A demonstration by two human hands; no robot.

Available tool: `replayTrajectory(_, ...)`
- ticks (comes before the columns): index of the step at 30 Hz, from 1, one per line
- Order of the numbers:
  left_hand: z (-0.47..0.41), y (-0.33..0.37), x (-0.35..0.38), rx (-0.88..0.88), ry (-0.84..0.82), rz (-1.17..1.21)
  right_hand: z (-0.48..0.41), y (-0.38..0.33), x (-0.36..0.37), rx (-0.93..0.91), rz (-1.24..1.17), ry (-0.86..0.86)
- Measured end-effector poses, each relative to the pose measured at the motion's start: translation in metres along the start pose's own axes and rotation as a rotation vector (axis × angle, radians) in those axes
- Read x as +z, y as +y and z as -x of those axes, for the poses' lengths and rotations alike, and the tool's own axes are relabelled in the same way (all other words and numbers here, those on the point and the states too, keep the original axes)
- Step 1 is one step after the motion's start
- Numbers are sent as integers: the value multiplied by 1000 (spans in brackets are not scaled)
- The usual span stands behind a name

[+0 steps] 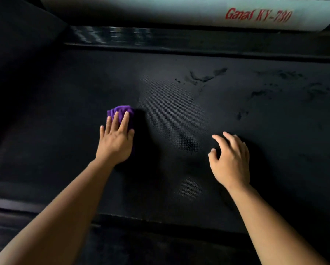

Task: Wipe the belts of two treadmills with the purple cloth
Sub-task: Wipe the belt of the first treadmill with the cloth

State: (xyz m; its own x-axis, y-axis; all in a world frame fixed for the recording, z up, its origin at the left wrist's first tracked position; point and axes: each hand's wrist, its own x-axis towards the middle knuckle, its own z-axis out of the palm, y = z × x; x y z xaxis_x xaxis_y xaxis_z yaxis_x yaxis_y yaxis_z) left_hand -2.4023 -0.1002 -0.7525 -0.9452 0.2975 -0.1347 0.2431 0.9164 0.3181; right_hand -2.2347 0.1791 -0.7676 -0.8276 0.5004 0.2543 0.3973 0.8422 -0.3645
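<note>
Small purple fabric cloth (121,110), bunched into a wad, flat against wide black finely ribbed treadmill belt (179,121), left of middle, about halfway between far and near edges. Dark smears (204,77) toward belt's far right.

Setting, dimly lit, most surfaces near-black. Far edge: pale grey-white panel (160,10), smooth and slightly rounded, bearing red lettering (258,15) (reads roughly "Ganas KY-780", blurred). Below it: glossy black ledge (122,36) running left to right, catching streaked highlights toward its left end. Upper left corner: dark slanted mass (16,25), detail lost in shadow. Near edge: dark strip (16,204) with a faint sheen at the left, parallel to the ledge. Bottom: dark floor (141,245), matte, texture hard to make out.
</note>
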Motion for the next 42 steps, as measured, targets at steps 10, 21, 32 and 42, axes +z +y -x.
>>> replayTrajectory(10, -95, 18, -9, -11, 27, -44, -70, -13, 35, -12, 101, -53)
replayTrajectory(21, -144, 133, 23, 244, -19, -87, -74, -9, 38, 9, 129, -49)
replayTrajectory(32, -38, -1, -4, 272, -57, -103, -74, -12, 36, 23, 117, -48)
replayTrajectory(42, -181, 67, -4, 104, 11, -87, -74, -12, 39, 25, 136, -39)
